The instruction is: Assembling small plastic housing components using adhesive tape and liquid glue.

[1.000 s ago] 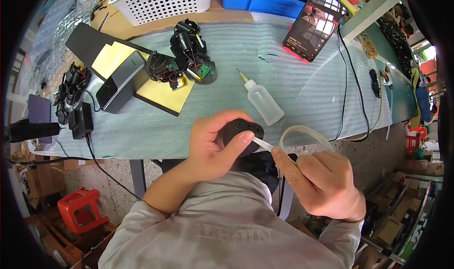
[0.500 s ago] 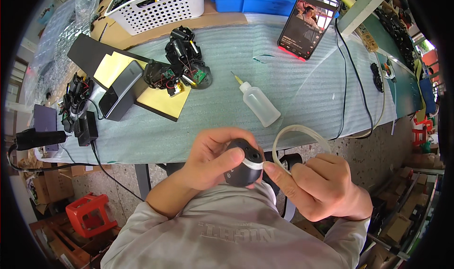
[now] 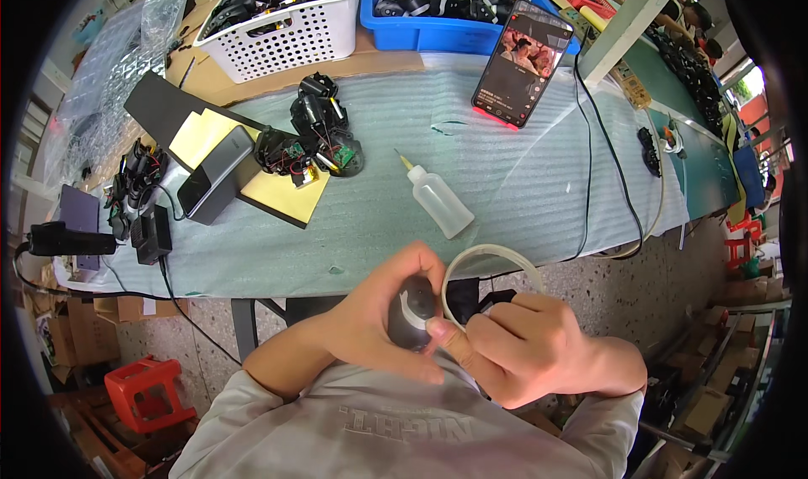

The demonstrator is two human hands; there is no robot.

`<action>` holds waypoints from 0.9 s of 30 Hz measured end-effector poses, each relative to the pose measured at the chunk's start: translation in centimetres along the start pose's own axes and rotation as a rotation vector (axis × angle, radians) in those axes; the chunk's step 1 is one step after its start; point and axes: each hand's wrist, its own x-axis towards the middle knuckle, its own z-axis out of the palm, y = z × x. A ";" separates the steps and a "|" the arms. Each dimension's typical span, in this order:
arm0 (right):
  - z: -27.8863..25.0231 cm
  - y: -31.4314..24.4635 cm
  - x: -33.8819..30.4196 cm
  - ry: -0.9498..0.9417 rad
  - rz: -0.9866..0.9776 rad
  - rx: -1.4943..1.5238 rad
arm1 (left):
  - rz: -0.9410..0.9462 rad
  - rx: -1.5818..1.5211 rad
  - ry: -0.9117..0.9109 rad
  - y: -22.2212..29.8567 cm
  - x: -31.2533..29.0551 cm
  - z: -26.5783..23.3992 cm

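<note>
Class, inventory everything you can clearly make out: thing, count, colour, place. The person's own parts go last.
Case: 1, dark grey, in the left hand
Strip: 1, whitish, against the case, looping above the right hand
Table: 1, pale green cover, ahead
Bottle: 1, translucent white, on the table
Phone: 1, black, red-edged, far side
Basket: 1, white, far left
Tub: 1, blue, right of the basket
Paper: count unclear, yellow, left of the bottle
Box: 1, grey, over the paper
Adapter: 1, black, table's left
Nearest stool: 1, red, floor, lower left
Left hand: 1, bare, around the case
Right hand: 1, bare, holding the strip
</note>
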 end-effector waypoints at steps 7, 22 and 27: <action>-0.5 -0.2 -0.7 -0.052 0.003 -0.052 | -0.165 0.041 0.104 0.4 0.1 0.9; 0.0 -0.4 -1.9 0.023 0.045 -0.026 | -0.187 -0.222 0.139 -0.5 0.7 2.3; -0.6 -0.2 -1.5 0.005 0.025 -0.062 | -0.170 -0.596 0.135 -1.1 0.4 3.2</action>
